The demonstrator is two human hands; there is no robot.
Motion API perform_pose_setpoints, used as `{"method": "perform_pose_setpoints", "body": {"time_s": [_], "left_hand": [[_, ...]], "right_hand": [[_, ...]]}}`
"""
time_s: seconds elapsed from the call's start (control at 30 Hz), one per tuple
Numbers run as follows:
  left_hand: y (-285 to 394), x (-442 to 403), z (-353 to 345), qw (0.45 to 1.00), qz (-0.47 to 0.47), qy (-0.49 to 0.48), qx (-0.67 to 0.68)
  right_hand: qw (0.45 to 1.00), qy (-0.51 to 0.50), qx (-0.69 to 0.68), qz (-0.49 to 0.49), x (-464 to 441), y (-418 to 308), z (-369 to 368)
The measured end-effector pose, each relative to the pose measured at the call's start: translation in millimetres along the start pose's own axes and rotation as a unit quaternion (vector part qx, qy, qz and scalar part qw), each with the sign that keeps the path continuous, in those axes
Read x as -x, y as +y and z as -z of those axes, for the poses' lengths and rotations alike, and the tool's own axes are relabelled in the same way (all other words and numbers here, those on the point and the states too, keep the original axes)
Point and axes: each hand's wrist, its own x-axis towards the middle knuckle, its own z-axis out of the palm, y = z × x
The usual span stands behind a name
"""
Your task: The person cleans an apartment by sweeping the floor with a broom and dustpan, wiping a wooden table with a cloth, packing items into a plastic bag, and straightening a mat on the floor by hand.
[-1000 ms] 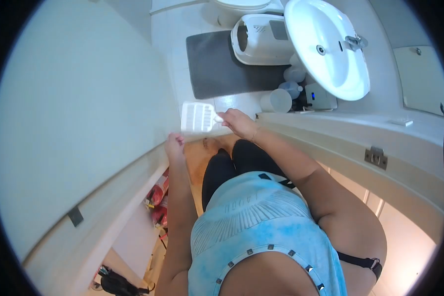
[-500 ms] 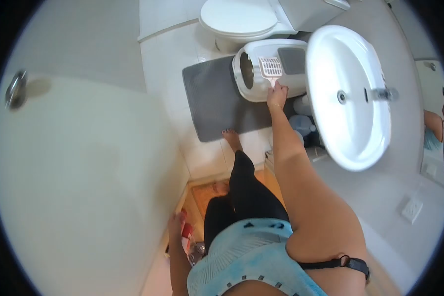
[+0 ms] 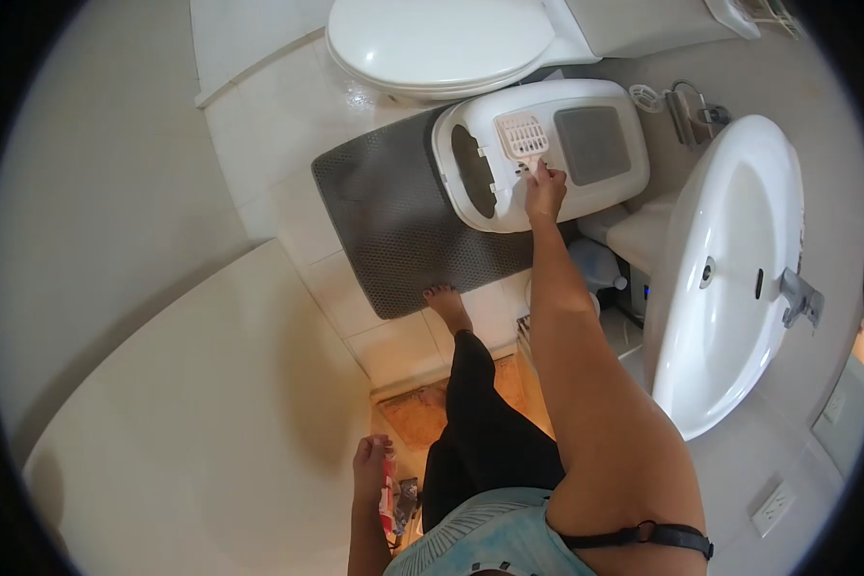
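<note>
My right hand (image 3: 545,195) is closed round the handle of a white slotted scoop (image 3: 522,137). The scoop's head is over the top of a white litter box (image 3: 600,195), between its dark oval opening and its grey panel. Whether the scoop touches the lid I cannot tell. My left hand (image 3: 372,461) hangs low by the edge of the door, its fingers curled; anything inside them is hidden. Behind that hand is a red and white package (image 3: 388,499).
A dark grey mat (image 3: 394,202) lies under the box, with my foot at its edge. The toilet (image 3: 442,43) stands beyond the box. A white sink (image 3: 739,288) juts out at right, with jugs (image 3: 595,264) below. The door (image 3: 202,413) fills the lower left.
I have stepped into the bathroom, one foot reaching the mat. My right hand has carried the scoop forward to above the litter box. My left hand has stayed low by the door.
</note>
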Motion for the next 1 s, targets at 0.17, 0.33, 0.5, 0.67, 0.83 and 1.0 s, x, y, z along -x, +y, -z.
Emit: {"method": "perform_pose_setpoints", "body": {"time_s": [0.17, 0.33, 0.5, 0.67, 0.83, 1.0], "left_hand": [[25.4, -12.3, -0.6, 1.000, -0.004, 0.019, 0.001], [17.6, -15.6, 4.9, 1.000, 0.018, 0.023, -0.012], [11.6, -14.2, 6.0, 0.998, 0.024, 0.028, -0.041], [11.2, -10.8, 1.7, 0.998, 0.014, 0.045, -0.031], [-25.7, 1.5, 7.0, 0.998, -0.017, 0.052, 0.016], [-68.6, 52.0, 15.6, 0.992, -0.048, 0.117, 0.015]], "right_hand": [[0.999, -0.028, 0.016, -0.027, -6.3, 4.6, -3.8], [0.999, -0.042, 0.006, -0.011, -9.3, 8.6, -9.3], [0.998, -0.044, 0.049, -0.005, -6.4, 3.6, -5.5], [0.996, -0.061, 0.060, 0.008, -8.0, -0.3, -3.6], [0.993, -0.088, 0.080, -0.007, -3.4, -5.1, 10.8], [0.990, -0.122, 0.046, 0.052, 32.1, -37.6, 50.2]]}}
